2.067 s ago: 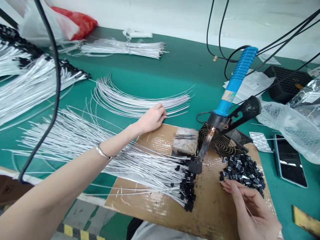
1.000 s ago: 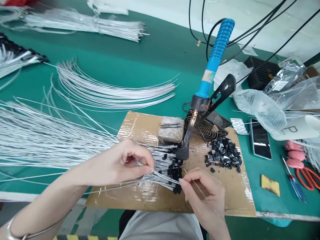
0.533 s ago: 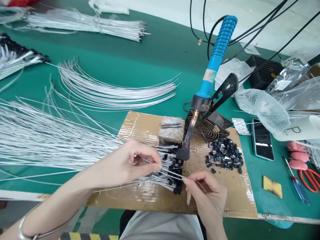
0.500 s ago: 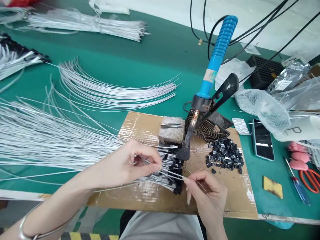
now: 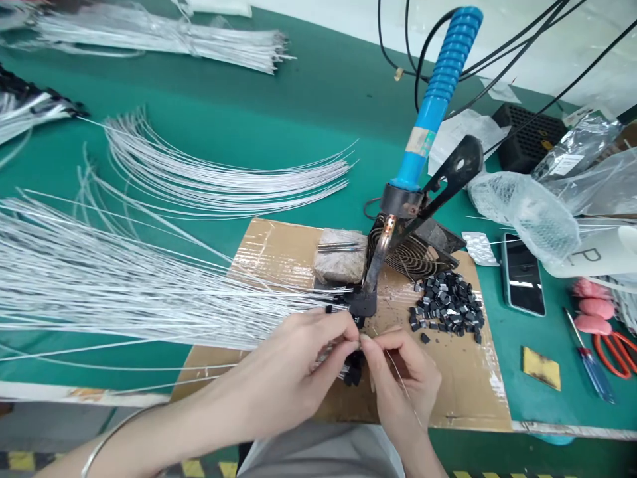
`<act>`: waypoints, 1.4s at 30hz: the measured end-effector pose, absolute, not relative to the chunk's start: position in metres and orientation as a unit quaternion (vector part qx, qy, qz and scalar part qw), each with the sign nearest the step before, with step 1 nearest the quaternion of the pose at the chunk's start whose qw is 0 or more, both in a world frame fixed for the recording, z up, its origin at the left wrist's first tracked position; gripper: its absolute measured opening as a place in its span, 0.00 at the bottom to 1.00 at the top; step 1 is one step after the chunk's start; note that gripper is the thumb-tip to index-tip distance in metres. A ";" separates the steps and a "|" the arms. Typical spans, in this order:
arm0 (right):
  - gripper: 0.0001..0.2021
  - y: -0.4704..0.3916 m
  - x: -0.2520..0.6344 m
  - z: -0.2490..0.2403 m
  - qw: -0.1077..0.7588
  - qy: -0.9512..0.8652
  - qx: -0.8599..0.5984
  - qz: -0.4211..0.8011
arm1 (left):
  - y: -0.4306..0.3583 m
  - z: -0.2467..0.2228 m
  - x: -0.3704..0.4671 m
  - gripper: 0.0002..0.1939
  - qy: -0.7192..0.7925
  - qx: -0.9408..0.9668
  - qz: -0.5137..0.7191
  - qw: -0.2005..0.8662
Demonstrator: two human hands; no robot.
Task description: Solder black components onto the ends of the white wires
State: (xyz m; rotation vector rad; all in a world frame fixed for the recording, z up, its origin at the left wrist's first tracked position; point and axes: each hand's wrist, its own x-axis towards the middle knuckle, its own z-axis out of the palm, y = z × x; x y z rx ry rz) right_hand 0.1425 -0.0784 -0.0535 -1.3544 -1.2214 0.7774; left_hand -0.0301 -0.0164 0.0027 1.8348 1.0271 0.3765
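Observation:
My left hand (image 5: 313, 368) is closed in a pinch, its thumb and forefinger near the ends of the white wires. Against its fingertips, my right hand (image 5: 405, 375) pinches too, with a thin strand of solder wire (image 5: 399, 375) crossing its fingers. Whatever lies right between the fingertips is mostly hidden. Small black connectors (image 5: 353, 368) on wire ends show below my left hand. Just above both hands a soldering iron (image 5: 378, 265) with a blue handle stands tip down in its holder. A large spread of white wires (image 5: 149, 285) runs off to the left.
Loose black connectors (image 5: 448, 305) lie on the cardboard (image 5: 462, 392), right of the iron. Behind them sits a round fan (image 5: 405, 249). Further right are a phone (image 5: 523, 273), a yellow sponge (image 5: 541, 368), a screwdriver (image 5: 592, 365) and orange-handled scissors (image 5: 614, 355).
My left hand has moved right and slightly down until its fingertips meet those of my right hand. The wire length that showed between them is now covered. The view has shifted slightly.

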 end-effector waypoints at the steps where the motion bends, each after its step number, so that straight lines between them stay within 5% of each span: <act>1: 0.12 -0.079 0.141 -0.055 0.543 -0.506 -0.575 0.345 | -0.013 0.001 -0.030 0.14 0.425 0.724 0.149 0.523; 5: 0.17 -0.079 0.137 -0.053 0.548 -0.391 -0.586 0.451 | -0.002 -0.003 -0.030 0.13 0.432 0.622 0.166 0.632; 10: 0.31 -0.076 0.141 -0.043 0.598 -0.263 -0.528 0.543 | 0.003 -0.005 -0.033 0.11 0.458 0.573 0.213 0.646; 19: 0.08 -0.068 0.132 -0.048 0.585 -0.299 -0.505 0.561 | 0.000 -0.008 -0.032 0.12 0.470 0.568 0.238 0.632; 42: 0.10 -0.063 0.131 -0.045 0.567 -0.192 -0.462 0.655 | -0.013 -0.011 -0.029 0.13 0.484 0.610 0.245 0.577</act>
